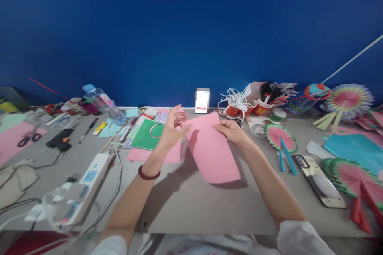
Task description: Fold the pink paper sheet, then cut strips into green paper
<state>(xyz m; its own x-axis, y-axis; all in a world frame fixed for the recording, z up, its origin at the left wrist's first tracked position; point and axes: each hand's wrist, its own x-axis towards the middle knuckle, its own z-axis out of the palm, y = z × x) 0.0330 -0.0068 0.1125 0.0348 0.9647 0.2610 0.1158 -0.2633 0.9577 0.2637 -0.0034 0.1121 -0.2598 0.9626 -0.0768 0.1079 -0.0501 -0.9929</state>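
Note:
A pink paper sheet (212,151) is folded over in a loose curve and held above the grey table (191,207). My left hand (172,127) pinches its upper left corner, fingers partly spread, with a dark red bead bracelet (149,174) on that wrist. My right hand (235,132) grips the upper right edge of the same sheet, fingers closed on it. More pink paper (155,154) and a green sheet (146,135) lie just left of my left hand.
A power strip (86,185) with cables, a glue gun (60,140), scissors (29,138) and a water bottle (103,102) lie left. A phone (202,101) leans on the blue wall. Red cups (254,107), paper fans (281,137), a mouse (324,185) and teal paper (353,147) sit right.

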